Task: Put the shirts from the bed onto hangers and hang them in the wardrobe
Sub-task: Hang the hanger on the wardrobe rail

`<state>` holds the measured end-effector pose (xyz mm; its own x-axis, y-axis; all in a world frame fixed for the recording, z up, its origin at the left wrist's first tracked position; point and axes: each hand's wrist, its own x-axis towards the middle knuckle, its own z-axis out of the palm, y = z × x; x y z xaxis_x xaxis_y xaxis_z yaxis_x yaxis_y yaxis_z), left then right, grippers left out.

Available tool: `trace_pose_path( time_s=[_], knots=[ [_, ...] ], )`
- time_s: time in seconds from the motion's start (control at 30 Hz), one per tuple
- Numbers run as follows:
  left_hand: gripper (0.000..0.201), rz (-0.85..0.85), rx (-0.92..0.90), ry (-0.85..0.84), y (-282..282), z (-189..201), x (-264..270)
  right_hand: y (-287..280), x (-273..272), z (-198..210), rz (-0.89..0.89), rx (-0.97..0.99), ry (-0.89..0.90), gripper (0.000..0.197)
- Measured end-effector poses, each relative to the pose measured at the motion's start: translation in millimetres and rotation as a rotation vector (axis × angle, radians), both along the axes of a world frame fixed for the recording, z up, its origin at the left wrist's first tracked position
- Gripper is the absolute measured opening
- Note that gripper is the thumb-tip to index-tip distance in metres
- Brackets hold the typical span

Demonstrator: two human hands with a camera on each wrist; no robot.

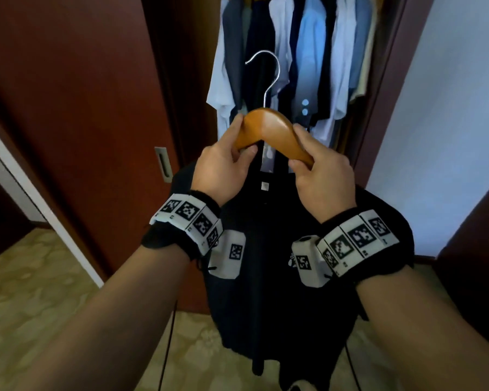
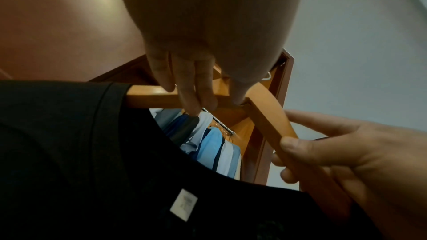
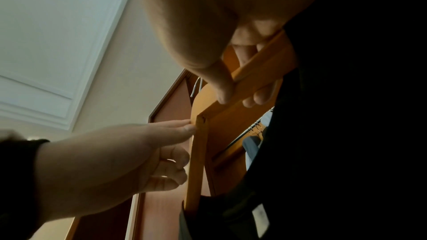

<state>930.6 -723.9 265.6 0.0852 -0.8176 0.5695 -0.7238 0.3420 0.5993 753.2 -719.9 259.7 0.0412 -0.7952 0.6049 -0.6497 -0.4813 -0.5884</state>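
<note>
Both hands hold a wooden hanger in front of the open wardrobe. The left hand pinches its left arm near the middle; the right hand grips its right arm. A black shirt hangs from it, near the person.

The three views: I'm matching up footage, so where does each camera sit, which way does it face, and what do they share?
Head: on the person's head, facing forward and down at the wooden hanger, black shirt and open wardrobe; shows left hand, right hand, forearms and wristbands.
Left wrist: under the left hand, facing up along its fingers; the right hand grips the hanger's other arm.
Right wrist: under the right hand, facing up toward the ceiling; left hand shows.
Shared: hanger, shirt, both hands.
</note>
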Motion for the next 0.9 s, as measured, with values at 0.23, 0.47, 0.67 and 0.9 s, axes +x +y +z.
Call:
trace_pose_path(
  time_s=[0.23,0.47,0.67,0.9],
  knots=[
    [0.081,-0.115,0.147,0.172,-107,41,45,-111,72,26,-0.039,-0.085,-0.027,0.060],
    [0.089,-0.288,0.152,0.518,-183,71,84,-187,135,43,-0.092,-0.162,0.053,0.063],
    [0.087,-0.410,0.105,0.575,-234,100,100,-229,156,66,-0.247,-0.193,0.080,0.071],
    [0.085,-0.526,0.052,0.562,-283,130,106,-247,166,95,-0.291,-0.211,-0.022,0.066]
  ],
)
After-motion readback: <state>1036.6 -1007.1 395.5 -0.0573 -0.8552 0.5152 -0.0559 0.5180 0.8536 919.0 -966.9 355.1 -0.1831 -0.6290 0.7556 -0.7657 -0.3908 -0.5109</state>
